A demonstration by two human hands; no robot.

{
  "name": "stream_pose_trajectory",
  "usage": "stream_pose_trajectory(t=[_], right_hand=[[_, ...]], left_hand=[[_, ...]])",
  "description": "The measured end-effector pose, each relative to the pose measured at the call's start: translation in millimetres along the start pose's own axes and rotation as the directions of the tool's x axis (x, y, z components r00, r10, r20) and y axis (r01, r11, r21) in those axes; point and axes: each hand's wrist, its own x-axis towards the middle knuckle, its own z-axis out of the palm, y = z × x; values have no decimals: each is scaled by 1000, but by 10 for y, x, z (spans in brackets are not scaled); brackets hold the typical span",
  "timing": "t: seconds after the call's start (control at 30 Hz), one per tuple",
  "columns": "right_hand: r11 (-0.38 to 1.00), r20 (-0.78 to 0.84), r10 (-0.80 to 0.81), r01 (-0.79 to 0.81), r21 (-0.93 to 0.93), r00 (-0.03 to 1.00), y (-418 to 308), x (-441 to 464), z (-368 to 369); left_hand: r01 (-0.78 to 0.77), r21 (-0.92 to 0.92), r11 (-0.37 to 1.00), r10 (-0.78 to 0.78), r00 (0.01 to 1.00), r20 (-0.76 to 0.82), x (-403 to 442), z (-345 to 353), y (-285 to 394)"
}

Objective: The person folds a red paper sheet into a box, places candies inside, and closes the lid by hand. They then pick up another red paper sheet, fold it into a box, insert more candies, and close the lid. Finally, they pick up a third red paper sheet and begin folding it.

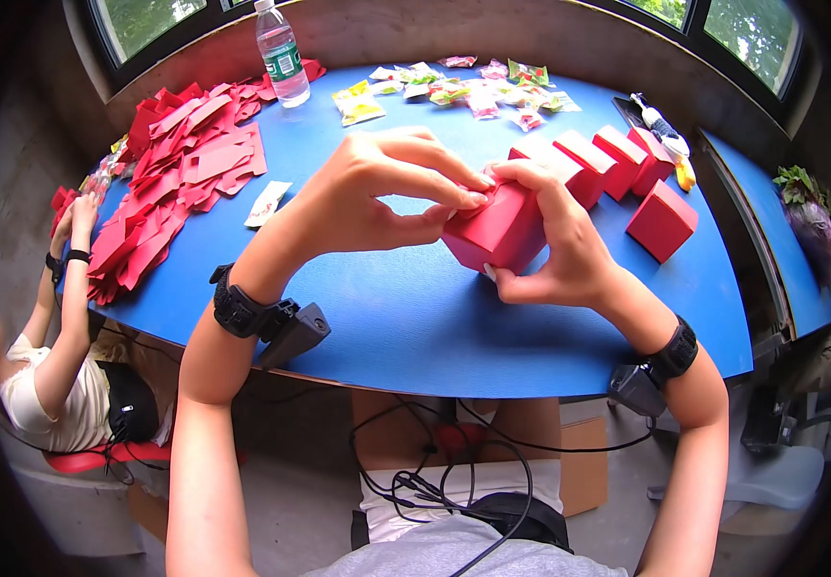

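The blue table (377, 332) is the largest thing, its rounded near edge curving before the wearer; a bare stretch lies between that edge and the hands. A co-worker (55, 385) sits at the table's left end, both hands near red card. Flat red card pieces (180, 178) heap along the table's left side. Over the table's middle, the left hand (362, 188) has thumb and fingertips nearly together, touching the top of a red box (502, 231). The right hand (564, 226) is part open around that box, fingers on top, thumb below. More red boxes (662, 223) stand toward the table's right side, four in a row and one nearer. A bottle (283, 60) stands by the table's far edge, its green label's lettering too small to read. Small packets (483, 99) scatter across the table's far part; a white sachet (268, 204) lies left of its middle, its print unreadable.
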Motion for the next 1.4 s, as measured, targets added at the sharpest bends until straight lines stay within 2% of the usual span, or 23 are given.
stream_pose_trajectory(t=[0.33,0.43,0.53,0.6,0.73,0.83,0.93,1.0,1.03,1.1,1.13,1.17,1.23,1.27,1.33,1.4], right_hand=[[1000,-1,11,-11,19,1000,2,3,-7],[998,1,15,-15,-59,1000,-5,-4,-16],[1000,-3,28,-28,0,1000,7,-3,-9],[1000,-18,-28,28,-8,999,11,3,-6],[999,-26,-49,49,-3,998,11,1,3],[999,-12,-3,4,49,1000,14,3,23],[1000,-21,-27,27,4,999,18,6,3],[1000,-11,26,-26,-3,1000,18,-1,-5],[1000,-11,26,-26,-3,1000,23,-1,-7],[999,-18,-13,13,-31,1000,32,2,-11],[999,-18,-14,13,-32,1000,29,3,-11],[1000,-19,-15,15,-23,1000,25,5,-11],[1000,-19,-17,16,-15,1000,22,9,-12],[999,-21,-37,37,-27,999,23,9,-13],[998,-23,-57,57,-38,998,20,14,-7],[994,-45,-99,97,-46,994,13,21,0]], left_hand=[[5,13,1000,-5,1000,-26,8,5,5],[-33,27,999,34,999,-27,2,10,-14],[12,12,1000,-12,1000,-14,-5,6,-1],[39,-7,999,-39,999,-9,24,-10,32],[-16,-30,999,15,1000,-9,48,17,1],[-19,-13,1000,19,1000,0,49,34,2],[39,-45,998,-40,999,-26,49,61,44],[348,-350,870,-359,933,37,42,83,75],[348,-350,870,-359,933,36,42,90,71],[474,-350,808,-472,876,96,32,113,49],[541,-431,723,-531,833,154,23,124,38],[540,-431,723,-531,833,153,18,131,29],[567,-569,596,-556,802,217,13,149,11],[566,-569,596,-555,803,217,4,175,-7],[448,-572,687,-483,870,102,-16,226,-40],[460,-577,675,-491,864,113,-15,226,-39]])
